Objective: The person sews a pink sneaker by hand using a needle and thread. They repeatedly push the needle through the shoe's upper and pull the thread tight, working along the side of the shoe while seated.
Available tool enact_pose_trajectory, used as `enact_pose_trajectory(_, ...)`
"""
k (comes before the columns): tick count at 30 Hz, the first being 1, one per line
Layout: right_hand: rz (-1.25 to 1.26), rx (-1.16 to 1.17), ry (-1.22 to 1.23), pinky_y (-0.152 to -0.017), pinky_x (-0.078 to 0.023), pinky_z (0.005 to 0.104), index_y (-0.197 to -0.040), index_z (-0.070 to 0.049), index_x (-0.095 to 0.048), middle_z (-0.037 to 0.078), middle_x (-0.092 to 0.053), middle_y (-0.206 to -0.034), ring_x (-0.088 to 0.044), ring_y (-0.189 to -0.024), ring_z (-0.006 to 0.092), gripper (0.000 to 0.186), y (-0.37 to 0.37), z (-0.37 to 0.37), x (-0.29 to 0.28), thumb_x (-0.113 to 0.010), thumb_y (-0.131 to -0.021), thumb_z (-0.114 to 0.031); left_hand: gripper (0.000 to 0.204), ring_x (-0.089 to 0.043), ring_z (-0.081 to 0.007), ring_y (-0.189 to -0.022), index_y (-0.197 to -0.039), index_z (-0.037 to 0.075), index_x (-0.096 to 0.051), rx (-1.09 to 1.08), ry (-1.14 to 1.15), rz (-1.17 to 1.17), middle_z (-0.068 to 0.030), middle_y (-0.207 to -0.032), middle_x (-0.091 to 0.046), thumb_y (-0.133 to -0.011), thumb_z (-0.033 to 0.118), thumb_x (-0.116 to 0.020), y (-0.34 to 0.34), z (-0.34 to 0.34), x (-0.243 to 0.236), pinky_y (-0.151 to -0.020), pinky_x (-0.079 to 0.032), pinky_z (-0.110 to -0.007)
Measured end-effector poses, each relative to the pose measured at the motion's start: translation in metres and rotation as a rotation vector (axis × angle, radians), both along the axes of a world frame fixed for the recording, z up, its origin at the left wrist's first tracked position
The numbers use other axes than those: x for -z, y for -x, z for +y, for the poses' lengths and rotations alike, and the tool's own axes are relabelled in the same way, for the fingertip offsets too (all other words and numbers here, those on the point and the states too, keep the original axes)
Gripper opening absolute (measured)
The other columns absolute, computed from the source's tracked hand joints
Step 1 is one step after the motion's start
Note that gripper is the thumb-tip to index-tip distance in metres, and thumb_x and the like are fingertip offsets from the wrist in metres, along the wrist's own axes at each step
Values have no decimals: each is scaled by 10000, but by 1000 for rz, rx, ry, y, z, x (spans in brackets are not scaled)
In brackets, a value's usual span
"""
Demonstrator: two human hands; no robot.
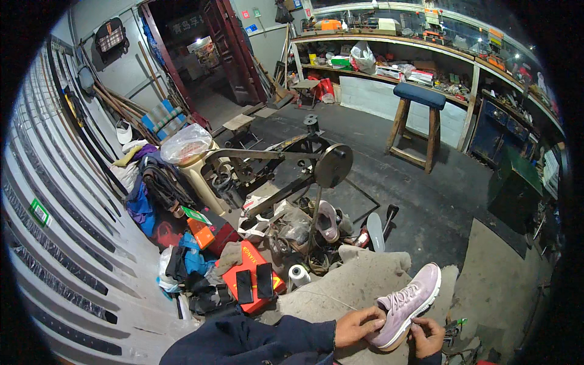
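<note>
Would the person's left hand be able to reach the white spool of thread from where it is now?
Probably yes: the left hand rests on the pink sneaker, and the white spool stands nearby on its side with nothing between.

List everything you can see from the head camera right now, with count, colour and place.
sneaker: 1, pale pink, on the grey cloth at lower centre, held by both hands
grey cloth: 1, spread across the lap
thread spool: 1, white, left of the cloth
red box: 1, on the floor, two black phones lying on it
stitching machine: 1, dark metal with a wheel, centre floor
stool: 1, wooden legs, blue seat, by the shelves
shelves: wooden, cluttered, along the back wall
left hand: on the sneaker's heel end
right hand: under the sole
</note>
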State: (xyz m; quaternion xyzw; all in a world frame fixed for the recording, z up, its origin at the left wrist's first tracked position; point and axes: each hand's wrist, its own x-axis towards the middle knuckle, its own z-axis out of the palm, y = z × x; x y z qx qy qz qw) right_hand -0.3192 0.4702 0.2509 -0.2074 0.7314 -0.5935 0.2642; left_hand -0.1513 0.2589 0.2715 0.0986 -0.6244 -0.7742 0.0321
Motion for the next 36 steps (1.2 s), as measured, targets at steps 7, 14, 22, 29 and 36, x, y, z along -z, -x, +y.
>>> enact_pose_trajectory(7,-15,-71,-25,-618,-499,263,-1124,-37,-709,29,-696,-824,-622,-705,100,225,6,-1,-2,-769,-941,-153,674,-627,-219,-1075,-1464,-7,-465,142,347,-135,-184,-1287,-652,-1013,466,-627,22,1,-17,-945,-512,-378)
enact_pose_trajectory(14,-216,-111,-53,-582,-547,271,-972,64,-698,107,-724,-789,-683,-641,146,122,21,-6,-40,-731,-884,-14,754,-550,-238,-1267,-1478,-45,-449,188,65,-115,-172,-1396,-596,-971,459,-690,46,-1,-10,-1081,-427,-366)
enact_pose_trajectory(22,-235,-292,-227,-607,-559,289,-964,56,-708,100,-734,-836,-687,-676,147,118,49,-17,-55,-757,-878,-7,815,-383,-282,-1455,-1549,-40,-352,162,119,27,-171,-1579,-422,-979,447,-668,61,1,17,-1219,-265,-364)
enact_pose_trajectory(29,-256,-259,-143,-593,-555,284,-964,53,-709,92,-726,-831,-674,-670,141,120,42,-16,-49,-768,-883,-11,820,-389,-296,-1452,-1544,-43,-354,114,130,87,-180,-1577,-421,-971,454,-666,59,2,17,-1215,-274,-372)
enact_pose_trajectory(36,-220,-232,-102,-567,-538,272,-962,49,-705,89,-722,-807,-659,-626,134,113,35,-14,-45,-759,-887,-17,779,-436,-305,-1419,-1527,-44,-381,104,200,18,-195,-1542,-467,-970,419,-668,57,1,15,-1196,-307,-377)
